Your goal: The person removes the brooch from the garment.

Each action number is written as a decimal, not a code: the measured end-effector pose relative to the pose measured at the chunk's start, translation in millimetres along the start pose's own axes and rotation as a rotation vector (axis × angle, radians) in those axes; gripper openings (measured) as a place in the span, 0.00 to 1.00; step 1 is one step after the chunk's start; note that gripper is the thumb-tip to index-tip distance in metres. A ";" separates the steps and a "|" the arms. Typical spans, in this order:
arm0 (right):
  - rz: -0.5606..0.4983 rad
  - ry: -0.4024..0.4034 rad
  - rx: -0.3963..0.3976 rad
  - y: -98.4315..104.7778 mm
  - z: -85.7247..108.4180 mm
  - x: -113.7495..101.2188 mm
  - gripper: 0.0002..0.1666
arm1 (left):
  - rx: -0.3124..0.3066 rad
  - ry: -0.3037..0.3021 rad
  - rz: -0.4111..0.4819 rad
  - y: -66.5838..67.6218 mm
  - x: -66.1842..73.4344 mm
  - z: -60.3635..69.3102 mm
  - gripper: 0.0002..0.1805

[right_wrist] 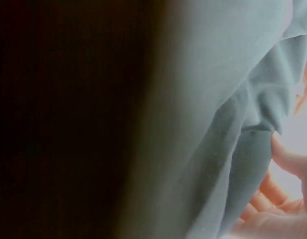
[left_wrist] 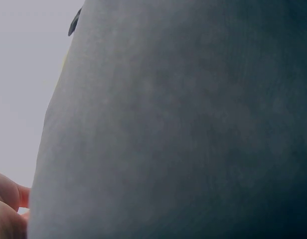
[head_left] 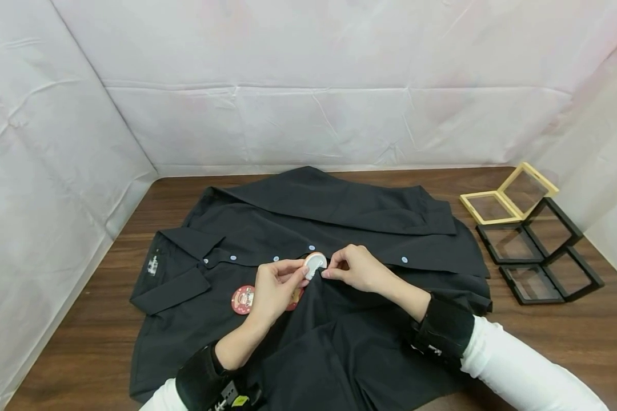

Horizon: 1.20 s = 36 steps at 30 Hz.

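A dark button-up shirt (head_left: 185, 325) lies spread on the table, its collar toward the left. My left hand (head_left: 272, 292) pinches a round badge (head_left: 315, 261) between thumb and fingers, its white back facing up. Beside it, my right hand (head_left: 359, 270) pinches a raised fold of the shirt at the badge's edge. Two round red badges lie on the shirt front: one red badge (head_left: 242, 299) in plain sight, another (head_left: 295, 298) partly behind the left hand. Dark cloth (left_wrist: 168, 124) fills most of the left wrist view. In the right wrist view, thumb and fingers hold the cloth (right_wrist: 250, 164).
Hinged clear-panelled frames stand open at the right: a yellow frame (head_left: 493, 221) and two black frames (head_left: 514, 260) in front of it. Wooden table (head_left: 97, 337) shows around the shirt. White sheeting (head_left: 308, 125) hangs behind and at the sides.
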State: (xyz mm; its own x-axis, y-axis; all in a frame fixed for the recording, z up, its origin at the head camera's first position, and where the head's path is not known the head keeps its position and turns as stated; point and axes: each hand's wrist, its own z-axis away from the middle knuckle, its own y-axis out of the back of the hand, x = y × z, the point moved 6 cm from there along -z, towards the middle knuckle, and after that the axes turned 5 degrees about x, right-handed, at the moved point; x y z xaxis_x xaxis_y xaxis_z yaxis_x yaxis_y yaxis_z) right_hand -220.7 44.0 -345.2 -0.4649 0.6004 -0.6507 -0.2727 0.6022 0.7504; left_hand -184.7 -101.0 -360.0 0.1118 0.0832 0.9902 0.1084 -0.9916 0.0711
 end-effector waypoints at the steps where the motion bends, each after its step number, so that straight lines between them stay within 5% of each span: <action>1: 0.005 -0.003 0.004 0.4 0.4 0.1 0.10 | -0.002 0.003 0.005 -0.2 0.0 0.1 0.09; 7: -0.030 -0.054 0.028 3.2 1.9 2.6 0.09 | -0.001 0.047 0.024 0.6 -2.8 0.5 0.11; 20: -0.349 -0.208 0.045 0.7 1.5 6.8 0.11 | 0.010 0.137 0.085 1.2 -9.8 -0.3 0.12; 36: -0.463 -0.300 0.039 -6.0 -1.4 13.4 0.11 | 0.028 0.192 0.139 2.1 -13.6 -2.4 0.13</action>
State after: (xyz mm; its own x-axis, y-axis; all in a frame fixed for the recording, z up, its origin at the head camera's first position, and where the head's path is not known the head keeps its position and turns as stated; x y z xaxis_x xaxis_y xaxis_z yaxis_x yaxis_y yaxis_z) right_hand -226.5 47.7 -358.3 -0.0418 0.3886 -0.9205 -0.3572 0.8546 0.3770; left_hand -188.4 -104.5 -373.0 -0.0618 -0.0771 0.9951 0.1330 -0.9887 -0.0684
